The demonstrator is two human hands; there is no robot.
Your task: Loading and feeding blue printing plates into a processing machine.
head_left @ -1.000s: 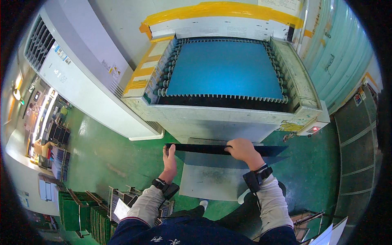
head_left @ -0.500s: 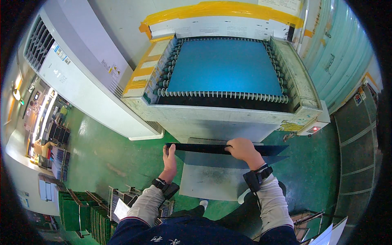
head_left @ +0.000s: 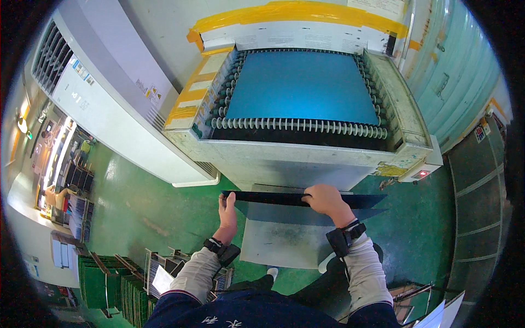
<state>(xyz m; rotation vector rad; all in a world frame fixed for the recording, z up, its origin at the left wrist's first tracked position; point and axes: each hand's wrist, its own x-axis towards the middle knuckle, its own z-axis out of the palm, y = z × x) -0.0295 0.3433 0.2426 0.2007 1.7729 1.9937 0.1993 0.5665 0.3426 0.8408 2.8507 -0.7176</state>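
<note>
A thin dark panel (head_left: 268, 199), seen almost edge-on, is held level in front of my body. My left hand (head_left: 227, 214) grips its left end, thumb on the near side. Toward the right of its middle, the closed fingers of my right hand (head_left: 324, 202) pinch its upper edge. Below that edge a dark blue band (head_left: 284, 214) shows; whether it is a second panel or the same one's face, I cannot tell. Beyond my hands, a flat blue panel (head_left: 301, 87) lies on the rollers (head_left: 301, 126) of a conveyor machine (head_left: 284, 150).
A white cabinet-like unit (head_left: 131, 120) stands to the left of the machine. Green panels (head_left: 112, 287) fill a rack at lower left. A grey sheet (head_left: 284, 246) lies between my feet and the machine. Dark framed panels (head_left: 478, 218) stand at the right.
The blue panel on the rollers has shifted slightly away from me, so more of the front rollers shows. Both hands and the dark panel have stayed in place.
</note>
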